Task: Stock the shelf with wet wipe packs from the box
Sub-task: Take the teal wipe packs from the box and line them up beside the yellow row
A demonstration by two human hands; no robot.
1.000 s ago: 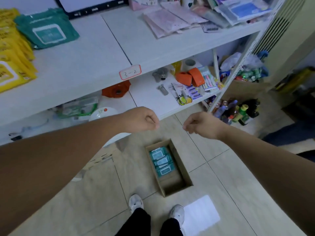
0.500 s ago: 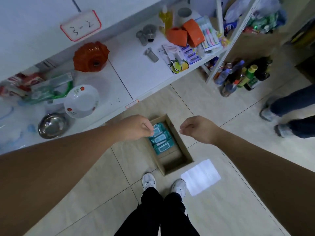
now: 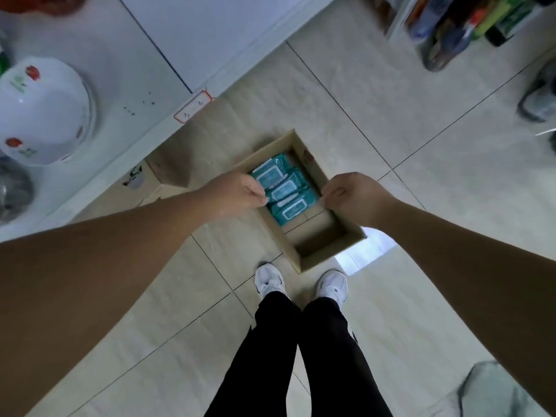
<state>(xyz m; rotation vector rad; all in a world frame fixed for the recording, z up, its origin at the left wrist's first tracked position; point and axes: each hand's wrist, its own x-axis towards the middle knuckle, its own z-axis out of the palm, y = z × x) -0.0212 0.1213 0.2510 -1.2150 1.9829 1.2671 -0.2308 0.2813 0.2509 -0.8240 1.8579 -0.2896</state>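
Teal packs point(image 3: 284, 191) lie between both hands point(image 3: 237, 191) point(image 3: 352, 195).

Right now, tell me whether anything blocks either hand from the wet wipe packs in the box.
Nothing visible does. The box is open-topped, and the wet wipe packs lie uncovered at its far end. The left hand and right hand, both curled and empty, flank them in this view.

A box point(image 3: 329, 256) lies on the floor point(image 3: 421, 145), three teal packs point(image 3: 284, 191) in its far half; the left hand point(image 3: 237, 191) and right hand point(image 3: 355, 195), fingers curled, hang over its side walls; white shoes point(image 3: 270, 281) stand just near it; a bowl point(image 3: 45, 109) sits on the shelf point(image 3: 180, 40), far left.
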